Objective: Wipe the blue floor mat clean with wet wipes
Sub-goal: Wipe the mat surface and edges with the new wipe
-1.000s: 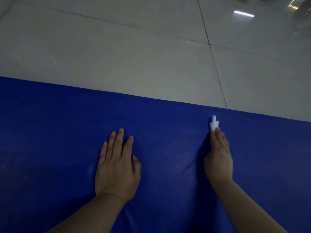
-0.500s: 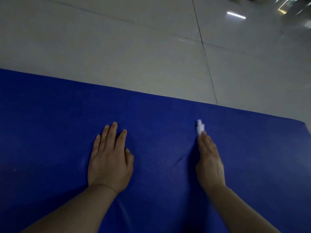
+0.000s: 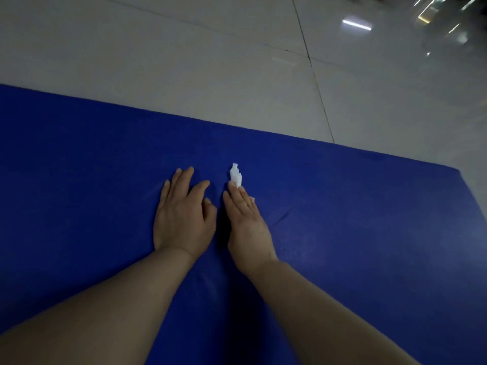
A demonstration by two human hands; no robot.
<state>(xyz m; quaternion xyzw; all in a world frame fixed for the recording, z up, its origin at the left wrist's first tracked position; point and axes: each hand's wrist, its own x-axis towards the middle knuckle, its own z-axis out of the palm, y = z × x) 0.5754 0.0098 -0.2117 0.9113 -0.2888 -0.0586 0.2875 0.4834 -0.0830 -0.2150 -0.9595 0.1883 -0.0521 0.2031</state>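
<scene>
The blue floor mat fills the lower part of the view, and its far edge runs from the left to the right corner. My left hand lies flat on the mat, fingers spread and pointing away from me. Close beside it on the right, my right hand presses a folded white wet wipe onto the mat. The wipe sticks out past my fingertips, and a small bit shows at the hand's right side. Faint damp streaks mark the mat to the right of that hand.
Beyond the mat lies a pale glossy tiled floor with dark grout lines. Blurred light reflections show at the top right. The mat's right corner is in view.
My right hand has slid left across the mat with the wipe and now sits next to my left hand. The view has shifted, bringing the mat's right corner into sight.
</scene>
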